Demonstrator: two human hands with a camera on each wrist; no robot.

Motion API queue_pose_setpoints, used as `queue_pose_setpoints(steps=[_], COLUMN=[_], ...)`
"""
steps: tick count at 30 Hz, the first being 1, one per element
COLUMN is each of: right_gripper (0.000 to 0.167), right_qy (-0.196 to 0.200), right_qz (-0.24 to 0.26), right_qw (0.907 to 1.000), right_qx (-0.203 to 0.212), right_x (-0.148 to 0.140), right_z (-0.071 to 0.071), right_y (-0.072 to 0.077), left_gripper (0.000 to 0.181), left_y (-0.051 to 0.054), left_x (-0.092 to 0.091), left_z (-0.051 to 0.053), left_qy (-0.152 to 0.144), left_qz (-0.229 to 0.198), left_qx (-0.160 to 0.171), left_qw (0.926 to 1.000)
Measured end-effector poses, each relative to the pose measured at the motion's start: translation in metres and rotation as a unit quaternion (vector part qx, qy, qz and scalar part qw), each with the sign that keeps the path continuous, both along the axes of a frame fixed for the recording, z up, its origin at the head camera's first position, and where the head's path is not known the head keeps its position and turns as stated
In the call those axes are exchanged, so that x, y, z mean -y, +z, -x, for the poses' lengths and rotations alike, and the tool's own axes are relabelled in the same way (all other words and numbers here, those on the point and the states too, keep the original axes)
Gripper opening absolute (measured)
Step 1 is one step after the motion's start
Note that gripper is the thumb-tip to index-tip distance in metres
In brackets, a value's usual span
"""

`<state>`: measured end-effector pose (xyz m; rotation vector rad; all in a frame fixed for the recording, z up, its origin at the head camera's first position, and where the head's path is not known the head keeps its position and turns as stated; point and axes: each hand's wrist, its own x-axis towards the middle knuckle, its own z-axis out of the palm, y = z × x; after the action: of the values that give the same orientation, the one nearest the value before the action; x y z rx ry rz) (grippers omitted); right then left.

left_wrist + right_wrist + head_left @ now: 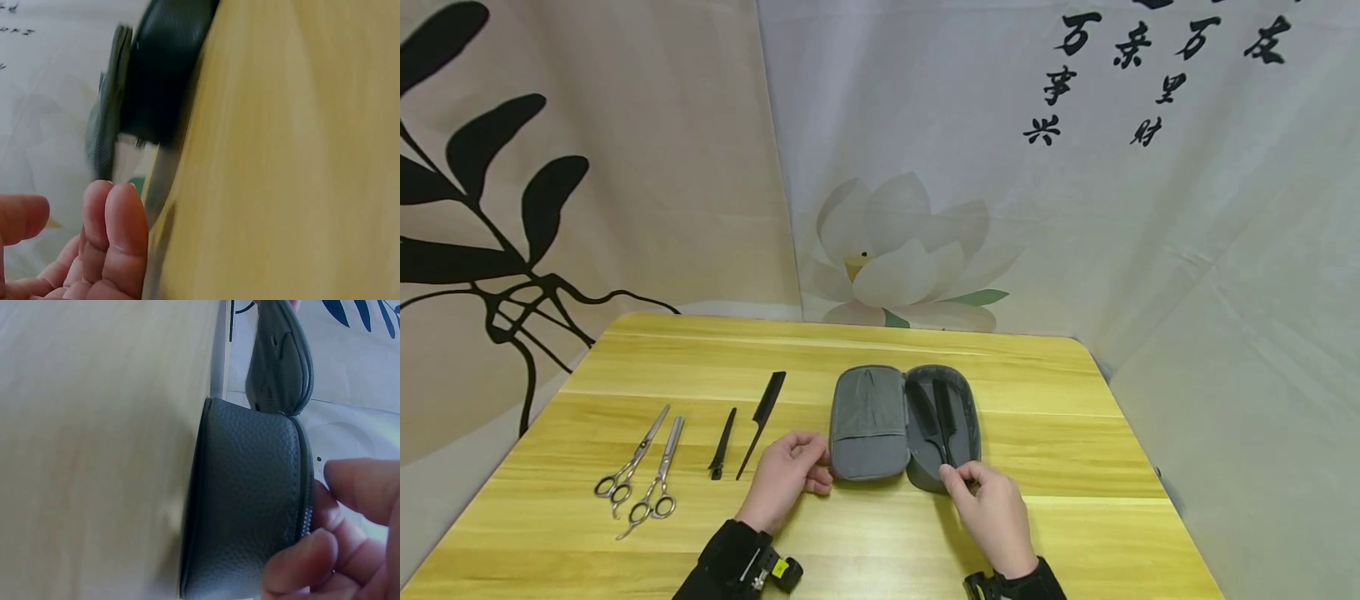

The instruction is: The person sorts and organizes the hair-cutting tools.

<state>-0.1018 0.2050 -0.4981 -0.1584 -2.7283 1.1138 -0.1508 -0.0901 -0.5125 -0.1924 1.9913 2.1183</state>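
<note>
a: what takes up the most room?
b: a pale cloth backdrop (700, 167), over the top half of the head view, with dark leaves printed at upper left and black characters at upper right.
a: and below it?
b: a wooden table (1045, 417), across the lower half.
a: next in size?
b: a gray zip case (870, 454), lying open just right of the middle of the frame, its two halves side by side.
a: the hands?
b: they're well apart. the left hand (786, 479), at lower centre, has bent fingers close to the case's left edge, clasping nothing; whether they touch it i can't tell. the right hand (996, 508), at lower right, has curled fingers at the near rim of the right half, by the comb handles. what they grip there, if anything, i can't tell.
a: smaller things?
b: one pair of silver scissors (639, 451) at lower left, a second pair (662, 477) just right of it. then a black tail comb (767, 403), left of the case, and two dark combs (945, 408) inside its right half. smallest is a black clip (725, 437), between the scissors and the tail comb.
</note>
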Motion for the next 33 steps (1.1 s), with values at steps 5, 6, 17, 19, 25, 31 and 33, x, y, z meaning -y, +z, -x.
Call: queue_pose_setpoints(steps=[5,6,17,19,25,31,33], right_gripper=[0.031,0.030,0.030,0.030,0.031,0.031,0.032], right_qy=[-0.002,-0.003,-0.005,-0.005,-0.003,-0.005,-0.005], right_qz=[0.005,0.006,0.032,0.034,0.039,0.042,0.042], right_qw=[1.0000,1.0000,0.9992,0.9991,0.9990,0.9990,0.9991], right_qx=[0.000,0.001,-0.023,-0.025,-0.025,-0.011,-0.010], right_x=[0.000,0.000,0.001,0.001,0.001,0.001,0.001], right_z=[0.000,0.000,0.000,0.000,0.000,0.000,0.000], right_y=[0.001,0.002,0.001,0.002,0.004,0.004,0.004], left_gripper=[0.036,0.036,0.039,0.041,0.040,0.029,0.025], left_y=[0.007,0.009,0.023,0.024,0.024,0.025,0.025], left_x=[0.017,0.022,0.063,0.068,0.078,0.079,0.079], left_z=[0.005,0.006,0.007,0.008,0.009,0.009,0.009], left_qy=[0.032,0.035,0.062,0.051,0.010,-0.004,-0.006], left_qz=[0.154,0.199,0.491,0.517,0.562,0.569,0.569], left_qx=[-0.056,-0.072,-0.146,-0.131,-0.102,-0.098,-0.094], left_qw=[0.9860,0.9768,0.8567,0.8444,0.8210,0.8167,0.8170])
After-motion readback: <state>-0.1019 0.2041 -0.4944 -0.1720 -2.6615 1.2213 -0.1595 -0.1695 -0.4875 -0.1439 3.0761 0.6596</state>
